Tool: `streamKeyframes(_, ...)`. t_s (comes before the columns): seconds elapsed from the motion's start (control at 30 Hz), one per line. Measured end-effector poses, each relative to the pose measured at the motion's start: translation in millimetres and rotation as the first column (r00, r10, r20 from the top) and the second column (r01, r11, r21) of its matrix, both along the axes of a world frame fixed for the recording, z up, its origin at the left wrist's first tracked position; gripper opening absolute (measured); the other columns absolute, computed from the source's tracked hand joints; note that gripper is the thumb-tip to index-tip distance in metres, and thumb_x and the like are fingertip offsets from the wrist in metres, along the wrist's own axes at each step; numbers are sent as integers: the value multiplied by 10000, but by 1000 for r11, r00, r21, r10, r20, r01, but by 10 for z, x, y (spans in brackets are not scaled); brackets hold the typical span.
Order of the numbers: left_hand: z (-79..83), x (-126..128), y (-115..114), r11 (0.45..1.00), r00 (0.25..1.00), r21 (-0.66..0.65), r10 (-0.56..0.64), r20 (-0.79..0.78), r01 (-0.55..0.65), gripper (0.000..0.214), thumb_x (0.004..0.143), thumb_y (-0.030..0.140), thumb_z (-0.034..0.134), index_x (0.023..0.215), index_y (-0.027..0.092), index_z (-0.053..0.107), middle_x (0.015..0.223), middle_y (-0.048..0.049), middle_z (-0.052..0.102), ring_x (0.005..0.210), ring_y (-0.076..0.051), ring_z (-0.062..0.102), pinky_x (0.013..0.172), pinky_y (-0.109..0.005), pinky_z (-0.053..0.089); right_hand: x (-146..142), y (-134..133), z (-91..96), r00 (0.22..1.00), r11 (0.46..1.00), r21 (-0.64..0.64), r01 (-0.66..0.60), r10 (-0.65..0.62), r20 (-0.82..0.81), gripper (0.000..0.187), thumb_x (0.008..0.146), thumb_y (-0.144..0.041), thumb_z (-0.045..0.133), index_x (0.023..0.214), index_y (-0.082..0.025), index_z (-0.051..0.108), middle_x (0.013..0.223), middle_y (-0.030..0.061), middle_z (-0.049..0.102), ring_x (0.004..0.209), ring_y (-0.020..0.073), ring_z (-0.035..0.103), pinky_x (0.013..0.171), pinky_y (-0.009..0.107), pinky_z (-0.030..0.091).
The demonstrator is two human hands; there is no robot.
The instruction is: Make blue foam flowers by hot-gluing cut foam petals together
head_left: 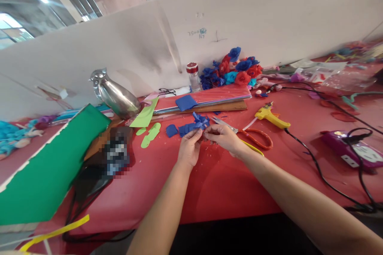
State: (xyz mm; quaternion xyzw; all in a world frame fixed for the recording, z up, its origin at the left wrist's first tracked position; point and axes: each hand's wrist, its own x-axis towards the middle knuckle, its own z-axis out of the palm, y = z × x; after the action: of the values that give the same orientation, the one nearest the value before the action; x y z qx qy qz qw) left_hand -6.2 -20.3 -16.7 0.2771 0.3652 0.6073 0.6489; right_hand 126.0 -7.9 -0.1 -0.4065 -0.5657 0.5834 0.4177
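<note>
My left hand (190, 147) and my right hand (223, 137) meet at the fingertips over the red table, each closed in a pinch. What lies between the fingers is too small and hidden to make out. Just behind the fingertips is a heap of cut blue paper pieces (187, 128), with a separate blue piece (171, 130) to its left. Scissors (224, 122) with red-orange handles lie beside and partly behind my right hand. Farther right rests a yellow glue gun (273, 118). Light green cut pieces (151, 134) lie left of the blue ones.
Behind stand a metal bird-shaped jug (118, 95), a red-lidded jar (194, 77) and a pile of paper flowers (233, 69). A purple power strip (348, 147) with black cables is at right. Green sheet (50, 167) and a blurred-out item (118, 151) are at left.
</note>
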Motion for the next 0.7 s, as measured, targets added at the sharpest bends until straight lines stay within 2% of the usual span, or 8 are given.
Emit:
streamKeyframes(0.27,49,61,-17,998,995,51,37,-90,-32,166,575,250,812,691,159,736,719,-22,706,704,-126,618,681,-248,434,-28,32,-113,1000,998,53,16,-17,26,129,706,-305,616,689,-176,622,657,-2,647,586,116,561,588,252,455)
streamKeyframes(0.43,53,59,-5,996,989,48,83,-118,-78,147,577,243,800,673,158,728,717,-25,715,684,-121,619,659,-237,436,-29,58,-208,983,988,150,24,-51,176,109,746,-248,573,750,-179,657,706,11,667,643,138,593,615,252,463)
streamKeyframes(0.57,38,35,24,991,988,25,131,-80,-129,182,564,247,807,698,163,716,730,-15,716,654,-102,607,643,-225,448,-13,37,-172,937,962,272,0,-95,335,123,775,-204,543,753,-182,662,680,-2,656,613,122,575,601,229,430)
streamKeyframes(0.7,24,5,43,989,988,15,145,-56,-144,217,574,270,811,722,172,687,727,9,696,615,-69,579,628,-207,453,0,-59,-13,833,927,375,-22,-190,519,122,789,-183,555,797,-189,677,702,5,676,618,123,581,598,223,403)
